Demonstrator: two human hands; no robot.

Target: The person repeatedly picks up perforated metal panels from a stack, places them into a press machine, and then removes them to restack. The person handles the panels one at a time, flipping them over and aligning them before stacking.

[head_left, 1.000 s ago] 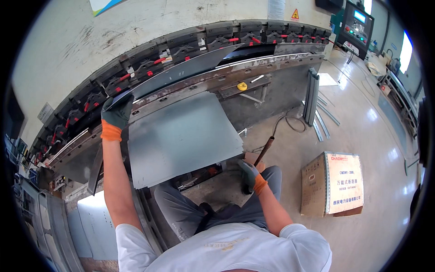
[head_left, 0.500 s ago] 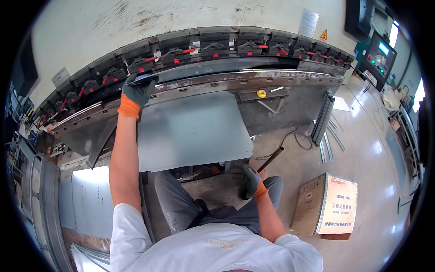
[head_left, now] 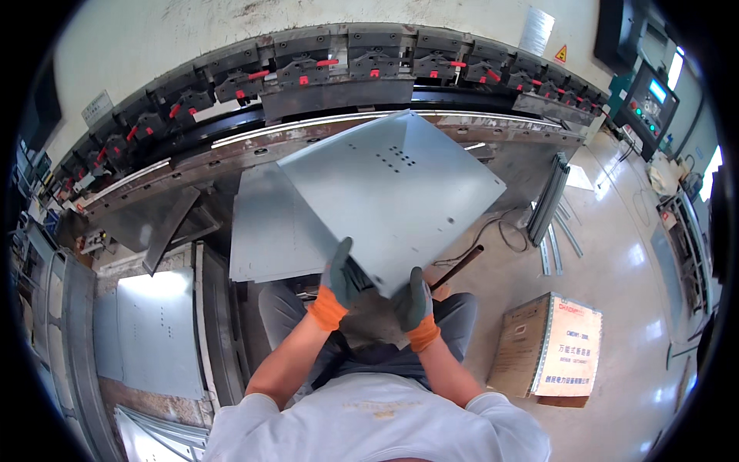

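Note:
Both my hands wear dark grey gloves with orange cuffs. A thin silver sheet-metal panel [head_left: 400, 192] with small punched holes is held up at an angle in front of me. My left hand [head_left: 344, 281] grips its left edge close to the near corner, thumb on top. On the other side of that corner, my right hand [head_left: 413, 304] pinches the right edge. The fingers under the panel are hidden. Beneath it lies a stack of plain metal sheets [head_left: 265, 223], partly covered. The panel's far corner overlaps the front edge of a press brake [head_left: 339, 127].
Red-handled clamps [head_left: 304, 73] line the press brake. A control panel [head_left: 650, 100] stands far right. Nearer are a cardboard box [head_left: 546, 350], a bundle of metal strips [head_left: 548, 202] and a brown rod [head_left: 460, 266]. More punched sheets [head_left: 158, 331] lie at left.
My left hand has come back from the press brake toward my lap. The panel has come out from the machine, and both hands now hold it above the stack.

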